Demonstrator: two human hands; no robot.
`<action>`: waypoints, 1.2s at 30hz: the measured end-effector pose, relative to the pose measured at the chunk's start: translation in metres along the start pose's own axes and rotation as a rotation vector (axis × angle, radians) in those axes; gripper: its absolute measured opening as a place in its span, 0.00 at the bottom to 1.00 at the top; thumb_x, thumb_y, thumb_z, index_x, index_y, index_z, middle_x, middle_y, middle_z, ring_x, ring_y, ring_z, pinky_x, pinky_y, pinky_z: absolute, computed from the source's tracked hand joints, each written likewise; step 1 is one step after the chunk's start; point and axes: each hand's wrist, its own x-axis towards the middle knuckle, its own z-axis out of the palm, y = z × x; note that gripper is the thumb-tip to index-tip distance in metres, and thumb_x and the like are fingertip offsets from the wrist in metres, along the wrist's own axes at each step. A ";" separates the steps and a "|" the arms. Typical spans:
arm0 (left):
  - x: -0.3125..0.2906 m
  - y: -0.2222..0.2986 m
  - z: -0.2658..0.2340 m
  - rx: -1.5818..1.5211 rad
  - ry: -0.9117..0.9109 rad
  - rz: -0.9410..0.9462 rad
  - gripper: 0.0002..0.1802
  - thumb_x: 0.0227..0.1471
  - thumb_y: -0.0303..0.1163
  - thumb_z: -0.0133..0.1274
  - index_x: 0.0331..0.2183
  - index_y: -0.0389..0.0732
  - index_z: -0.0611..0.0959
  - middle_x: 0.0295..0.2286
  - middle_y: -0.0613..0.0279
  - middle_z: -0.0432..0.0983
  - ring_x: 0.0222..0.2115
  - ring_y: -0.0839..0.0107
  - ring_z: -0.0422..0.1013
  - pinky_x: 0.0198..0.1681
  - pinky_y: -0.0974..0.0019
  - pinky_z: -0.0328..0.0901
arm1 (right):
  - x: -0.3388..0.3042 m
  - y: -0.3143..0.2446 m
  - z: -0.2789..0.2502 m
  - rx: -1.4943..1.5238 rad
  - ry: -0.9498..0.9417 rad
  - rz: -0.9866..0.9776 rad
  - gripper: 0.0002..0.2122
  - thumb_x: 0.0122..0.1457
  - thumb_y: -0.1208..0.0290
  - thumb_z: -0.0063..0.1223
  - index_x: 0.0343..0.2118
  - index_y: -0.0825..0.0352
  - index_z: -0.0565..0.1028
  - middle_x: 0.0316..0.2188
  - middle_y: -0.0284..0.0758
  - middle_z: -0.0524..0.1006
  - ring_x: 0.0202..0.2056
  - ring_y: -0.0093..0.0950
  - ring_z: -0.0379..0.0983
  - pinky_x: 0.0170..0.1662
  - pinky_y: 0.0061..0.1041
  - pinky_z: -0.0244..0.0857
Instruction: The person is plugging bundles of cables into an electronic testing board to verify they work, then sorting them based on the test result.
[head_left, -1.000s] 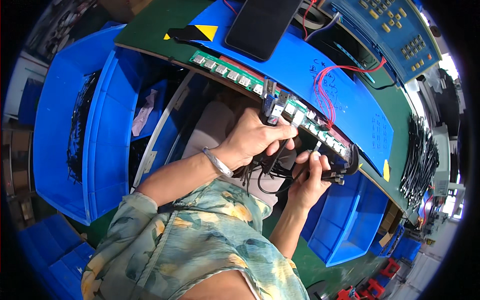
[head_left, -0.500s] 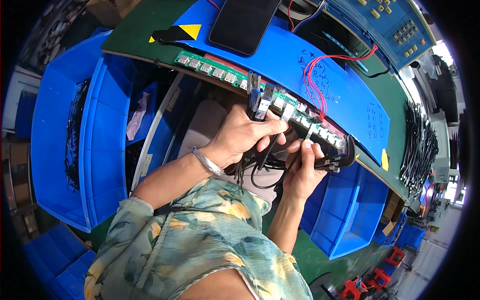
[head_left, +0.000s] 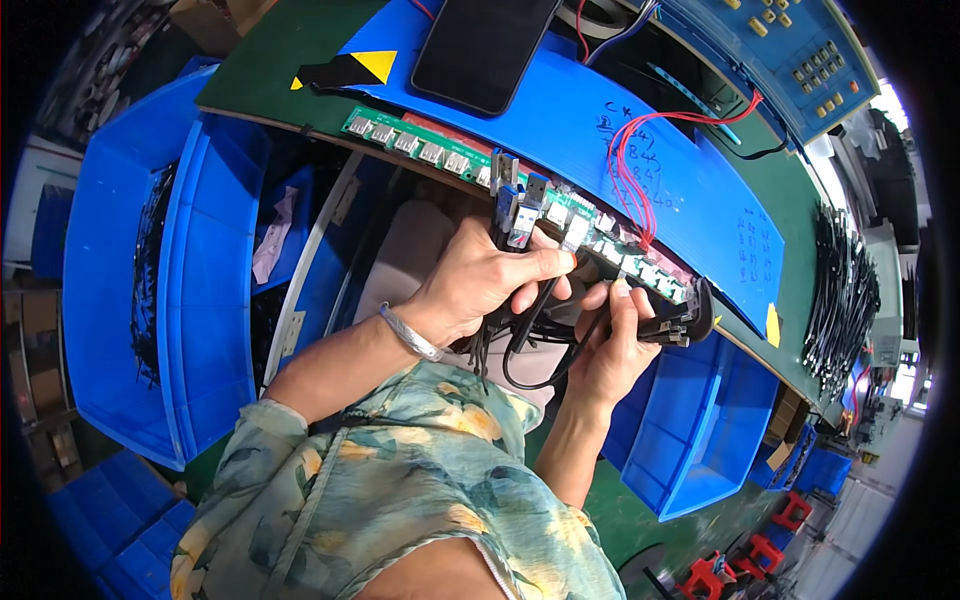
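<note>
My left hand point(head_left: 485, 280) is closed round several black USB cables. Their metal plugs point(head_left: 524, 222), some with blue inserts, stand up past its fingers. Its thumb and forefinger pinch another metal plug point(head_left: 576, 234) at the edge of a long green circuit board point(head_left: 413, 131) lined with metal sockets. Farther right along that board, my right hand point(head_left: 612, 345) pinches a cable end point(head_left: 621, 281), whose tip is mostly hidden by the fingers and the board. More black cables point(head_left: 530, 378) loop between the hands, and loose plugs point(head_left: 668, 335) hang beside my right hand.
A black phone point(head_left: 485, 50) lies on the blue sheet point(head_left: 560, 130) behind the board. Red wires point(head_left: 628, 150) run from the board toward a blue instrument point(head_left: 800, 60). Bundled black cables point(head_left: 838, 300) lie at the right. Blue bins point(head_left: 210, 290) stand left and right point(head_left: 690, 430).
Less of the plug shows beyond my right fingertips, which sit slightly lower. My left hand keeps its grip almost in place. The whole view has shifted a little.
</note>
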 end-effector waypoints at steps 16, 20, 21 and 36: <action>-0.022 -0.006 -0.011 0.000 -0.124 -0.085 0.10 0.47 0.32 0.48 0.25 0.34 0.75 0.20 0.58 0.73 0.09 0.82 0.61 0.13 0.80 0.56 | -0.036 0.019 -0.038 -0.080 -0.146 0.182 0.08 0.52 0.75 0.42 0.17 0.65 0.62 0.14 0.28 0.63 0.13 0.16 0.55 0.16 0.12 0.51; -0.022 -0.013 -0.023 -0.045 -0.106 -0.064 0.12 0.48 0.36 0.46 0.27 0.35 0.72 0.25 0.58 0.70 0.14 0.80 0.63 0.16 0.78 0.58 | -0.039 0.021 -0.082 0.227 -0.173 0.139 0.06 0.54 0.71 0.41 0.22 0.63 0.60 0.16 0.29 0.61 0.13 0.16 0.52 0.13 0.12 0.48; -0.022 -0.013 -0.027 -0.047 -0.100 -0.062 0.12 0.48 0.36 0.46 0.27 0.35 0.72 0.25 0.58 0.70 0.14 0.80 0.63 0.16 0.78 0.58 | -0.039 0.010 -0.091 0.261 -0.156 0.205 0.07 0.54 0.70 0.42 0.23 0.62 0.59 0.16 0.29 0.60 0.12 0.15 0.51 0.11 0.13 0.47; -0.033 -0.017 -0.023 -0.095 -0.562 -0.246 0.09 0.45 0.27 0.45 0.27 0.30 0.74 0.23 0.54 0.71 0.14 0.73 0.66 0.19 0.73 0.62 | -0.025 -0.013 0.005 -0.080 -0.324 0.141 0.04 0.44 0.82 0.52 0.25 0.71 0.70 0.15 0.30 0.69 0.14 0.16 0.61 0.14 0.14 0.52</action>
